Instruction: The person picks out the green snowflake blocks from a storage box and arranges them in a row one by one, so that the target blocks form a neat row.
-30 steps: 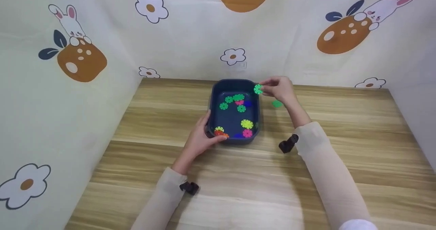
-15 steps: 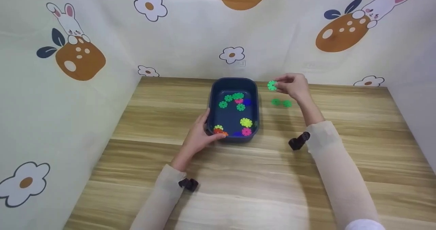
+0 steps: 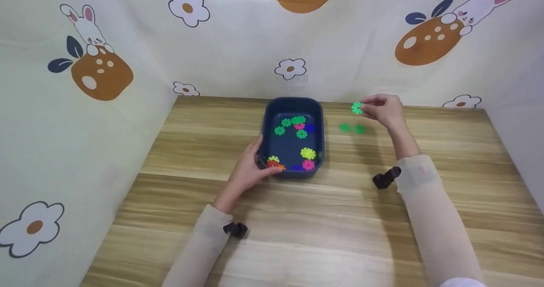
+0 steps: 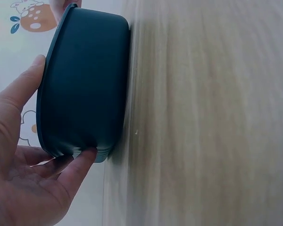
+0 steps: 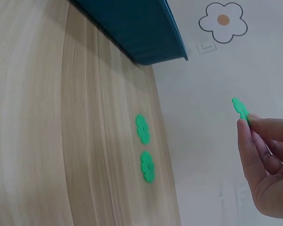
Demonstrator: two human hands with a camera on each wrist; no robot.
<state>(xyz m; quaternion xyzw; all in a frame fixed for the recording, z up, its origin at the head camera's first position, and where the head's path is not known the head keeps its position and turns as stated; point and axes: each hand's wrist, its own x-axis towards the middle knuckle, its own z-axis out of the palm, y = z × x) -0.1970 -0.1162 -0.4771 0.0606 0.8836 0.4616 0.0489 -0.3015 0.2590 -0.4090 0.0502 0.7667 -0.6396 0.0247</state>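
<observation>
In the head view, my right hand (image 3: 386, 112) pinches a green notched plastic disc (image 3: 356, 107) by its edge, above the table and right of the dark blue bin (image 3: 292, 175). Two more green discs, a left one (image 3: 344, 127) and a right one (image 3: 359, 129), lie side by side on the wood below that hand. My left hand (image 3: 248, 168) holds the bin by its near left corner. In the left wrist view, its thumb lies along the rim and its fingertips (image 4: 87, 157) touch the outer wall.
Inside the bin are several green discs (image 3: 301, 134) toward the far end. Yellow (image 3: 307, 153), pink (image 3: 308, 165), red (image 3: 273, 163) and blue ones lie at the near end. A printed cloth wall (image 3: 238, 44) rises behind the wooden table (image 3: 297, 236).
My right hand has moved right, away from the bin's far right corner, carrying the green disc. Both green discs on the table now show clearly. The left hand and bin stay put.
</observation>
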